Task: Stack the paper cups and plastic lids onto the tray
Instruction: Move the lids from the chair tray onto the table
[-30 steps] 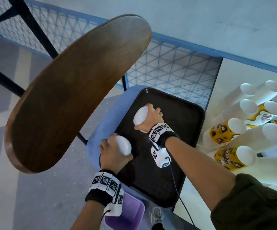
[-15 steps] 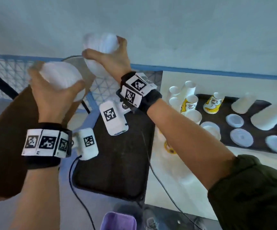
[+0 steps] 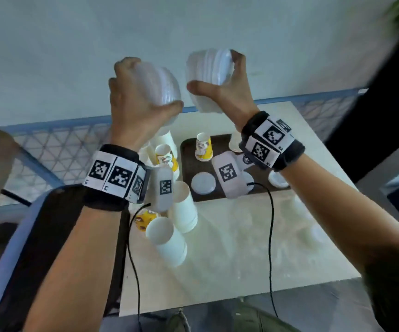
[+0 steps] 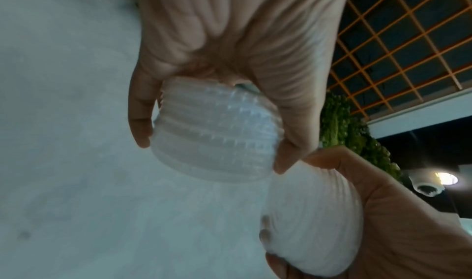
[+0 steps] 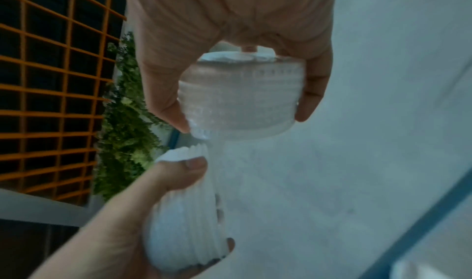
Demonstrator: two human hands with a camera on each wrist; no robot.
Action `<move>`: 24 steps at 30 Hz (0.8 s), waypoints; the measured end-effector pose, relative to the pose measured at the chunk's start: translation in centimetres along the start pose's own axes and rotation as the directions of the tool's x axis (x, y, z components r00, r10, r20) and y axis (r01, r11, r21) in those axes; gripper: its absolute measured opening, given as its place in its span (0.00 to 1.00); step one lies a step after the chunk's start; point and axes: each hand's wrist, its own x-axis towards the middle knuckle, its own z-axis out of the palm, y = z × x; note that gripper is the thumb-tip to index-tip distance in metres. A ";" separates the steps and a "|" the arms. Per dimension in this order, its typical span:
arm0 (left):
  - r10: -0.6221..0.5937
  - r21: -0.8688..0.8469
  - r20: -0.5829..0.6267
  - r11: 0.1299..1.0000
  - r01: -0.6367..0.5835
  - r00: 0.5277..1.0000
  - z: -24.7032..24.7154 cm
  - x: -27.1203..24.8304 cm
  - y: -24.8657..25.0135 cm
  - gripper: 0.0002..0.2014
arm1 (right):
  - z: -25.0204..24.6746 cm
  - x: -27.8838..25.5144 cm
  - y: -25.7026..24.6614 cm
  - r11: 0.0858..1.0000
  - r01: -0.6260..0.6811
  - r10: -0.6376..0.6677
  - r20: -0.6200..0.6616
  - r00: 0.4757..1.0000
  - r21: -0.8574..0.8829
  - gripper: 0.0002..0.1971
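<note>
Ribbed translucent lid stacks (image 4: 214,134) gripped in left hand (image 3: 131,101), right hand (image 3: 227,89)

Black wristbands (image 3: 112,178) carry white square-code tags, white camera pods (image 3: 161,185) trail black cables (image 3: 270,236), dark green sleeve (image 3: 394,291) on right.

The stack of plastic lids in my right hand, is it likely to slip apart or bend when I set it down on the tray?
The right-hand lid stack looks thin and translucent, so probably light and somewhat flexible. Its ridged rims appear nested, which should help it hold together, though the right hand grips only its sides, so loose lids could slide. Set flat on the tray, it likely stays put.
</note>
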 end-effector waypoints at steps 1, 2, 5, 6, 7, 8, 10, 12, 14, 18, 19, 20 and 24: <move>-0.011 -0.007 0.040 1.000 0.011 0.999 2.3 -0.8 0.7 0.42 | -2.3 0.0 1.8 0.999 -0.020 0.020 -0.011 1.000 -0.033 0.47; -0.018 -0.015 0.079 1.000 0.019 0.997 4.5 -1.7 1.0 0.43 | -4.3 -0.1 3.7 0.997 -0.049 0.048 -0.021 0.999 -0.066 0.47; -0.063 -0.007 0.206 0.998 0.066 0.977 10.9 -4.9 1.1 0.46 | -9.8 -1.0 9.7 0.975 -0.148 0.143 -0.042 0.989 -0.167 0.46; -0.092 0.021 0.245 0.996 0.090 0.965 13.0 -6.2 0.7 0.47 | -11.1 -1.7 11.7 0.960 -0.186 0.182 -0.038 0.983 -0.211 0.46; -0.114 0.048 0.280 0.993 0.105 0.953 14.8 -7.5 0.3 0.47 | -12.2 -2.4 13.7 0.939 -0.224 0.224 -0.030 0.974 -0.260 0.46; -0.132 0.079 0.311 0.990 0.113 0.941 16.5 -8.8 -0.3 0.47 | -13.0 -3.3 15.5 0.916 -0.252 0.259 -0.018 0.966 -0.311 0.46; -0.192 0.162 0.373 0.977 0.140 0.908 19.7 -11.6 -1.9 0.47 | -14.1 -5.2 19.0 0.867 -0.273 0.306 0.014 0.952 -0.416 0.47; -0.268 0.243 0.442 0.954 0.174 0.856 22.2 -14.2 -3.7 0.49 | -14.5 -6.9 21.8 0.820 -0.255 0.334 0.067 0.940 -0.513 0.47; -0.327 0.329 0.485 0.927 0.177 0.811 24.0 -16.3 -5.3 0.48 | -14.8 -8.3 24.1 0.757 -0.241 0.378 0.107 0.920 -0.608 0.46; -0.423 0.471 0.491 0.864 0.177 0.761 25.7 -19.0 -8.1 0.46 | -15.2 -9.5 28.0 0.656 -0.273 0.508 0.144 0.849 -0.704 0.47; -0.448 0.493 0.491 0.850 0.185 0.748 26.0 -19.4 -8.7 0.46 | -15.1 -9.6 28.7 0.639 -0.276 0.527 0.147 0.837 -0.718 0.48; -0.463 0.515 0.489 0.837 0.183 0.739 26.3 -19.8 -9.1 0.46 | -15.0 -9.5 29.3 0.626 -0.267 0.537 0.157 0.829 -0.732 0.49; -0.503 0.563 0.499 0.807 0.176 0.706 27.2 -20.6 -10.0 0.44 | -14.3 -8.6 30.7 0.533 -0.145 0.556 0.216 0.803 -0.833 0.51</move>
